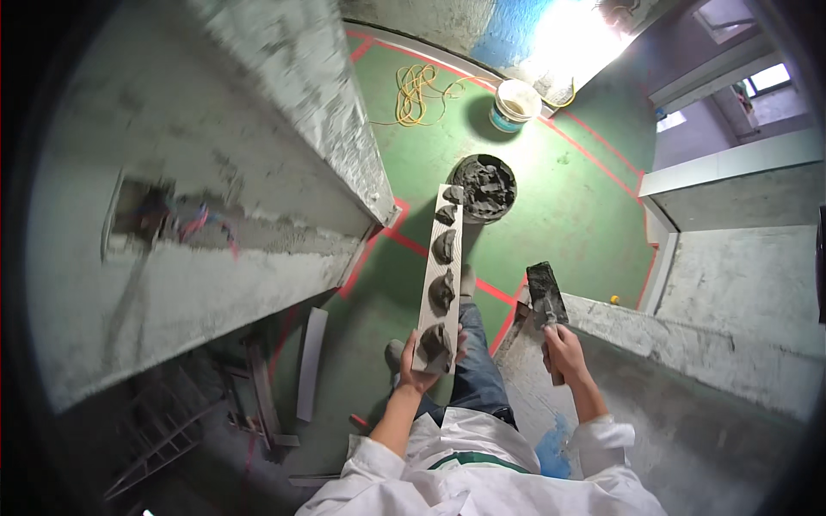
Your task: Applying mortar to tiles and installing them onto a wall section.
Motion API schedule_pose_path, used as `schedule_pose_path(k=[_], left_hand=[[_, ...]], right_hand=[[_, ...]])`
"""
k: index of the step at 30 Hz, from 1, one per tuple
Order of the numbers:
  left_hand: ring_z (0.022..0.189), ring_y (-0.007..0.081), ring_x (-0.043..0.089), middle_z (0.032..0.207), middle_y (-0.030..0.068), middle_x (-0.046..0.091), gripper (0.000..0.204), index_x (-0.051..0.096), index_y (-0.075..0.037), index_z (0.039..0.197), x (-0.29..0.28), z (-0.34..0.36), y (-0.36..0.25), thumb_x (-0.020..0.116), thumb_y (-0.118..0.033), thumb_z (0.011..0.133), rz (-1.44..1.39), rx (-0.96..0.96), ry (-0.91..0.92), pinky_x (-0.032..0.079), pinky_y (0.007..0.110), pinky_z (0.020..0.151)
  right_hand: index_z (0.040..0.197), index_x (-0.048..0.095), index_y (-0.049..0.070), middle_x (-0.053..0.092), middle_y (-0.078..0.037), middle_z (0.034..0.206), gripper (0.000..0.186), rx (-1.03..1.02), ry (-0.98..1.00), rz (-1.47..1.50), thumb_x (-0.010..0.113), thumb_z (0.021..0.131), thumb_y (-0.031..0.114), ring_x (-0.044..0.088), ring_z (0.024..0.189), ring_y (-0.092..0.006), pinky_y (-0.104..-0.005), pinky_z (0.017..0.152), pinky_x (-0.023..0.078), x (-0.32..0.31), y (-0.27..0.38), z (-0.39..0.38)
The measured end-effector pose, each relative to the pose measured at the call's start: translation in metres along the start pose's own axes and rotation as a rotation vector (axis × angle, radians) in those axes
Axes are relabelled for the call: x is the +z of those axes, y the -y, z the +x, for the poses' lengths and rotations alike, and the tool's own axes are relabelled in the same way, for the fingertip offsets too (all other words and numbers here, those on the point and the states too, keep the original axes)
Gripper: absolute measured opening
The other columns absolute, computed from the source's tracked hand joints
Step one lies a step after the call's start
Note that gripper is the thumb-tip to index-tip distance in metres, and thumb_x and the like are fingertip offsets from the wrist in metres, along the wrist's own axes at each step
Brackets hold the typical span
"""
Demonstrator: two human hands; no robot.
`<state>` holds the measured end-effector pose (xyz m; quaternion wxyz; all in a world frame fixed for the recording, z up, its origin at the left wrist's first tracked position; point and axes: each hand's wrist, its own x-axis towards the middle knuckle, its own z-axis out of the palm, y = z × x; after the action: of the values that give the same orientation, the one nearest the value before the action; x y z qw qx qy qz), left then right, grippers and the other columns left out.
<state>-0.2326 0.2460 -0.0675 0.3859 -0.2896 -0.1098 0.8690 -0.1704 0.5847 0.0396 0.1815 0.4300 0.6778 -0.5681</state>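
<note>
My left hand [419, 365] grips the near end of a long, narrow, pale tile strip [428, 305], fingers wrapped round both edges. Several dark grey dabs of mortar [441, 294] sit in a row along the strip's ribbed upper face. The strip's far end reaches the rim of a black bucket [487, 186] filled with dark mortar. Off to the right, my right hand [564, 351] is closed round the handle of a trowel [545, 292]. Dark mortar coats the trowel's blade, which points away from me and is apart from the strip.
A white bucket [515, 105] stands beyond the black one, near a coiled yellow cord [416, 96]. A rough wall corner [370, 202] juts in on the left; a low ledge [680, 335] runs along the right. Another pale strip [311, 365] and a ladder [163, 430] are at lower left.
</note>
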Motion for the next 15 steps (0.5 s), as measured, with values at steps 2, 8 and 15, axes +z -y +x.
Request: schedule_pose_path(k=[2,8,15], left_hand=[[0.157,0.0513,0.032,0.173,0.0280,0.030,0.082,0.025,-0.004,0.171,0.010,0.009,-0.002,0.046,-0.054,0.109,-0.022,0.001,-0.033,0.032,0.070,0.124],[0.159,0.0525,0.028,0.176,0.0276,0.021,0.088,0.020,-0.003,0.172,0.038,0.027,0.008,0.052,-0.054,0.107,-0.043,0.056,-0.161,0.033,0.074,0.121],[0.158,0.0558,0.025,0.176,0.0292,0.016,0.091,0.022,0.002,0.170,0.053,0.048,0.016,0.053,-0.055,0.106,-0.169,0.115,-0.270,0.038,0.079,0.115]], right_hand=[[0.094,0.058,0.005,0.059,-0.003,0.067,0.031,0.038,0.060,0.094,0.059,0.110,0.031,0.058,0.047,-0.0161,-0.0348,0.043,0.047,-0.006,0.016,0.076],[0.103,0.068,0.001,0.070,-0.008,0.076,0.030,-0.075,0.077,-0.149,0.065,0.102,0.031,0.066,0.055,-0.0193,-0.0369,0.049,0.052,0.010,0.069,0.330],[0.111,0.076,-0.002,0.079,-0.013,0.088,0.038,-0.817,-0.448,-1.129,0.071,0.100,0.033,0.076,0.074,-0.0209,-0.0374,0.066,0.060,0.051,0.054,0.494]])
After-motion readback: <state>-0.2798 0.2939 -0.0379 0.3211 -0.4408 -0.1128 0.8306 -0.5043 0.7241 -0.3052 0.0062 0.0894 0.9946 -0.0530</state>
